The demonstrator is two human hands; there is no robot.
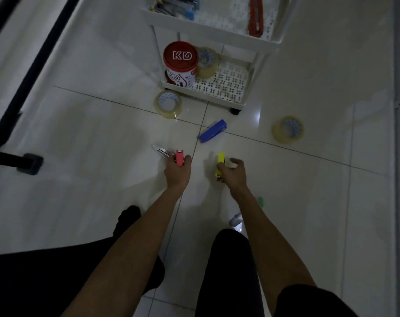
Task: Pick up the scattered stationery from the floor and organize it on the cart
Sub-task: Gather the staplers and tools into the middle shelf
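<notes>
Your left hand [177, 171] has its grip closed around a pink-handled tool [179, 157], whose silvery blade sticks out to the left, low over the floor [103, 133]. Your right hand [232, 173] curls its fingers around a yellow tool [220, 160], so that grip is closed on it too. I cannot tell whether the yellow tool rests on the tiles or is already lifted. The two hands are near each other, on either side of a tile joint.

Just beyond your hands a blue stapler [213, 131] lies on the floor at a slant, close to where four tiles meet. A clear tape roll [168, 104] lies on the floor beside the front left corner of the cart [219, 97]. A second tape roll [288, 129] lies well off to the right of the stapler.

On the cart's lower shelf a red can [180, 62] stands upright at the left edge. A third tape roll [207, 61] leans just beside it, on its right. The upper shelf holds a long red item [256, 17] near its right edge and some pens at its left corner, too blurred to make out.

Beside your right forearm a small green item [260, 200] and a pale item [235, 218] lie on the floor, both partly hidden. At the left a black stand foot [31, 163] rests on the tiles.
</notes>
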